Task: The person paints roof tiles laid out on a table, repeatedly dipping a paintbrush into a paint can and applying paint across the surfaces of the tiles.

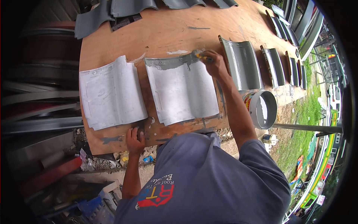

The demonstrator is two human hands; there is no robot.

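Observation:
My right hand point(215, 64) grips a paintbrush point(203, 56) with a yellow part, its tip at the top edge of a white roof tile point(182, 89). Wet grey paint point(167, 63) covers a band along that tile's top; the rest is white. My left hand point(134, 141) rests at the near edge of the wooden board point(179, 41), fingers apart and holding nothing visible. Just beyond it lies another white roof tile point(112, 93), with no grey paint on it. Beside my right forearm stands a paint bucket point(274, 106) with grey-coated inner walls.
Grey-painted tiles point(244, 63) stretch along the board's right side, and more grey tiles point(132, 8) line its far edge. Metal beams point(41, 97) are stacked at left. A metal bar point(305, 128) extends right past the bucket. Grass point(294, 138) and gravel lie below.

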